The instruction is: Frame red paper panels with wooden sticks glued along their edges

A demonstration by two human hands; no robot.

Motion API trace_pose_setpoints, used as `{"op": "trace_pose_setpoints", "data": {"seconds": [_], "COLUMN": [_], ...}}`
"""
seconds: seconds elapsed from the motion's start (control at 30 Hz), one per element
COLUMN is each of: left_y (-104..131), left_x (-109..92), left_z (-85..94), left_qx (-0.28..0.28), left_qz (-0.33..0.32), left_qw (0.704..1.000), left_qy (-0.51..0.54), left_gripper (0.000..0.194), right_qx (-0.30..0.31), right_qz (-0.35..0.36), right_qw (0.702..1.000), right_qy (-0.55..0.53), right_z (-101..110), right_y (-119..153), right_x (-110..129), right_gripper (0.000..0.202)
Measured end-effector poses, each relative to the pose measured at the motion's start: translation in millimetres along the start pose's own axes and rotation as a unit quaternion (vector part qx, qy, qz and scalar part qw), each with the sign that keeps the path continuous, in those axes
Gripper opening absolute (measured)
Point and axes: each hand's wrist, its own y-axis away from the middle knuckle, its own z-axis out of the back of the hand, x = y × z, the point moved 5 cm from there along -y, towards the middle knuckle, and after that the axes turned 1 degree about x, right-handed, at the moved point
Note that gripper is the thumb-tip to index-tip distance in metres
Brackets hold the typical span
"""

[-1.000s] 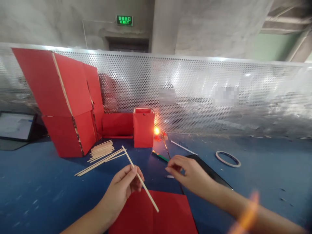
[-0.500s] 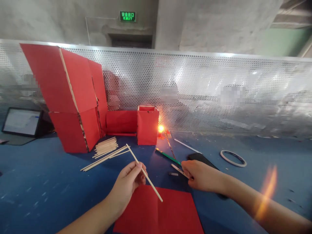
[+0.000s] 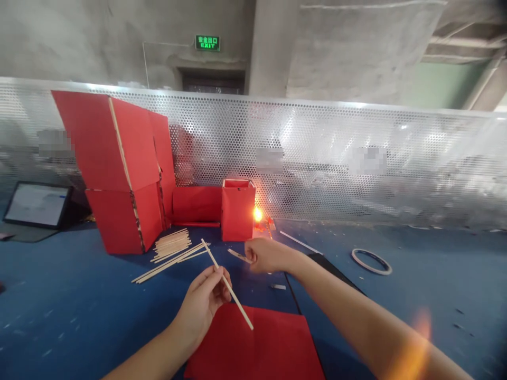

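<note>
My left hand (image 3: 206, 295) is closed, pinching a thin pale wooden stick (image 3: 233, 295) that slants above the red paper (image 3: 257, 348). My right hand (image 3: 265, 255) is closed around a narrow, flat, pale tool (image 3: 238, 256), whose tip points left; its kind is unclear. That hand is over the table in front of a small open red box (image 3: 237, 214). Left of it lie a bundle of short wooden sticks (image 3: 172, 244) and several longer sticks (image 3: 166, 266).
A flame (image 3: 257, 214) burns close beside the small box. A tall red cardboard structure (image 3: 119, 174) stands at left, near a tablet (image 3: 37, 204). A tape ring (image 3: 371, 262), a dark flat object (image 3: 336, 272) and a white strip (image 3: 301, 243) lie right. A perforated metal screen (image 3: 317, 158) runs behind.
My right hand has moved left and away from me, carrying the pale tool from beside the dark flat object. My left hand still holds the stick. The green stick-like object is now hidden.
</note>
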Motion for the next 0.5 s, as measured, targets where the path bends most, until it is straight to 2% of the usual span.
{"op": "trace_pose_setpoints", "data": {"seconds": [0.1,0.2,0.33,0.5], "left_y": [1,0,-1,-2], "left_x": [1,2,3,7], "left_z": [1.0,1.6,1.4,1.5], "left_qx": [0.002,0.003,0.005,0.009], "left_qz": [0.012,0.016,0.021,0.029], "left_qw": [0.999,0.998,0.998,0.997], "left_qy": [0.038,0.057,0.066,0.069], "left_gripper": [0.045,0.043,0.041,0.040], "right_qx": [0.025,-0.001,-0.050,0.017], "right_qz": [0.011,0.016,0.011,0.019], "right_qw": [0.999,0.999,0.995,0.991], "right_qy": [-0.017,-0.044,-0.086,-0.135], "right_z": [-16,-15,4,4], "right_y": [-12,-8,21,56], "right_x": [4,-3,-28,-56], "right_gripper": [0.016,0.016,0.013,0.032]}}
